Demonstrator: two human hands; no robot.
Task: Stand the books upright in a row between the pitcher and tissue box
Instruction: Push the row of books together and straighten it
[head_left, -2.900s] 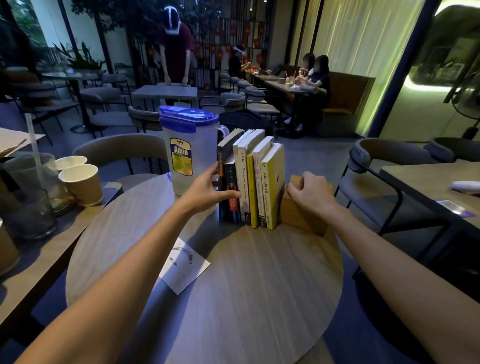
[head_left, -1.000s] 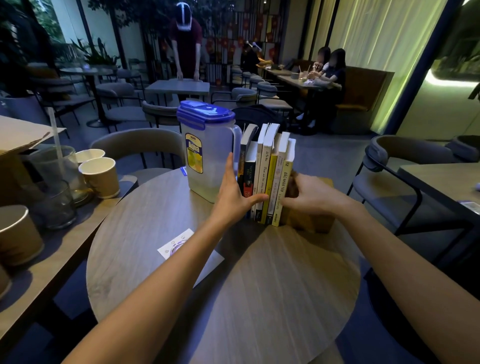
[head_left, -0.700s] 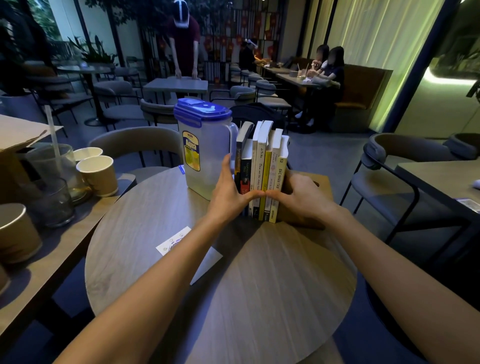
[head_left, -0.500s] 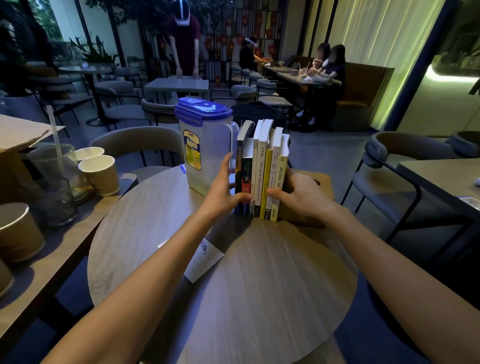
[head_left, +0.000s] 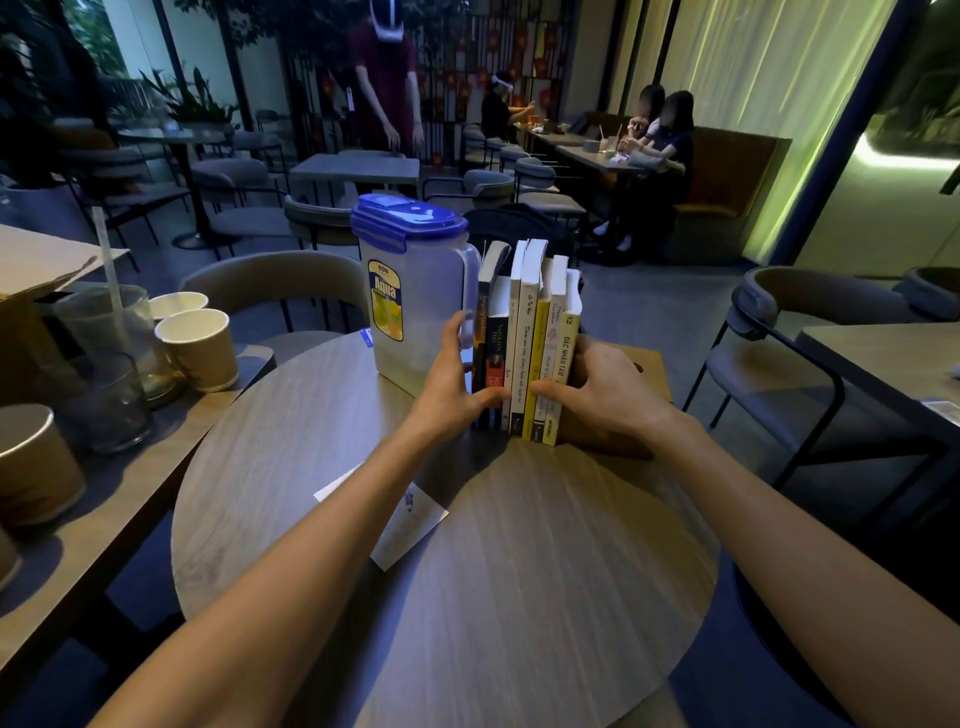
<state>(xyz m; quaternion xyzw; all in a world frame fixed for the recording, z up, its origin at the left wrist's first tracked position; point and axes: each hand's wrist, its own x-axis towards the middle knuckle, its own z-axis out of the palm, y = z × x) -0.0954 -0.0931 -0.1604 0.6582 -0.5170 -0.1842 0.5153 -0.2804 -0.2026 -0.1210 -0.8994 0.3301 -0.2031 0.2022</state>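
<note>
Six books (head_left: 527, 343) stand upright near the round table's (head_left: 519, 571) far edge, between the pitcher (head_left: 410, 291) and tissue box (head_left: 639, 395). Left hand (head_left: 454, 387) and right hand (head_left: 597, 395), fingers spread, press their flanks.
</note>
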